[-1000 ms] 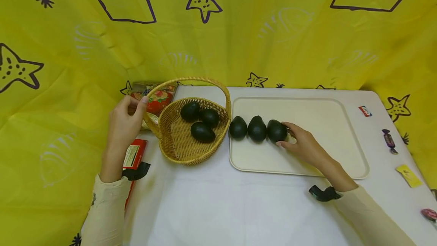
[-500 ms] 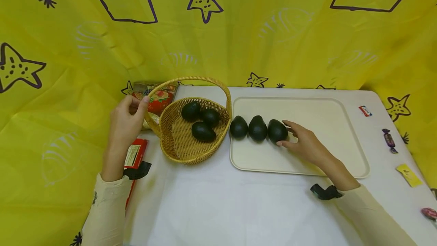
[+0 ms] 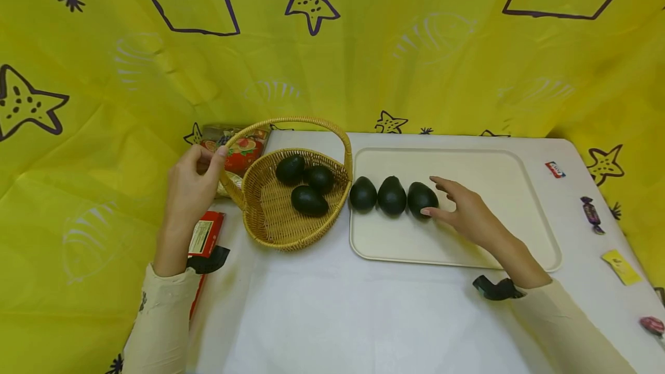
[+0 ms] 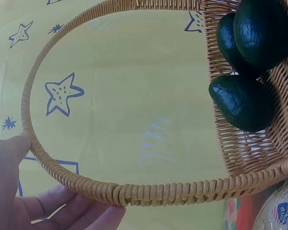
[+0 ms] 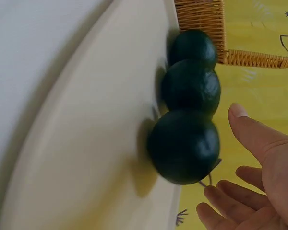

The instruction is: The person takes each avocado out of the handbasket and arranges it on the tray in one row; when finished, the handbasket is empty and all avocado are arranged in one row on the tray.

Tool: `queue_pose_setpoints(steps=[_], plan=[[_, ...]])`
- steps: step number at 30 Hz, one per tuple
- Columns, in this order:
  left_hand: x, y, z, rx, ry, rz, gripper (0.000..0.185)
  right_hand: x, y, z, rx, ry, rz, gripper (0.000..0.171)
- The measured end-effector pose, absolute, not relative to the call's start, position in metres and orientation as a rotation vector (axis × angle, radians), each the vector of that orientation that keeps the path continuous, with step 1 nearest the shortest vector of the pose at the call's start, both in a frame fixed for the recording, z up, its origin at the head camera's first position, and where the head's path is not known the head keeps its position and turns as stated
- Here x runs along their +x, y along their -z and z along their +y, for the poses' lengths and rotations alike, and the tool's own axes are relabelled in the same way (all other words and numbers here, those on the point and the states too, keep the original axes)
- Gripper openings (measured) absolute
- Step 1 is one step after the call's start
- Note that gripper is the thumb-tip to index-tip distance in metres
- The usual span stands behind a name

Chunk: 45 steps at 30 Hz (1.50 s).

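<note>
Right hand grip loose beside avocado; left hand pinching basket handle.

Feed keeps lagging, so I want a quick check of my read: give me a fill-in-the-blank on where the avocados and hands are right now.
1. The wicker basket holds ____ avocados.
2. On the cream tray, three avocados lie in a ____.
3. The left hand grips the basket's ____.
4. The right hand, fingers relaxed, is beside the ____ most avocado on the tray.

Missing words: three; row; handle; right
</note>
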<state>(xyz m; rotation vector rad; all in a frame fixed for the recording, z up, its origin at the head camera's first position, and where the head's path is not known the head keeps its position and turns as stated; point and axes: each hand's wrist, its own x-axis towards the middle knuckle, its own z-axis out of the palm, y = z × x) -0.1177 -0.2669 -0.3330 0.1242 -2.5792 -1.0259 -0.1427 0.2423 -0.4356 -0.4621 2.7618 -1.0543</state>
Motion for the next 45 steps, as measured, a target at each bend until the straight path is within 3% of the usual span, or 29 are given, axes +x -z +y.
queue_pose_setpoints(steps=[10,20,29,45], plan=[[-0.118,0.333,-0.267,0.134,1.039,-2.586,0.057,-0.147,0.411,0.206,-0.663,1.067,2.782,0.076],[-0.117,0.332,-0.267,0.135,1.034,-2.593,0.056,-0.146,0.389,0.140,-0.998,1.044,2.676,0.066],[-0.117,0.332,-0.267,0.134,1.018,-2.588,0.055,-0.158,0.377,0.079,-1.180,0.831,2.543,0.069],[-0.118,0.334,-0.268,0.132,1.045,-2.586,0.054,-0.191,0.372,-0.012,-1.221,0.168,2.567,0.064]])
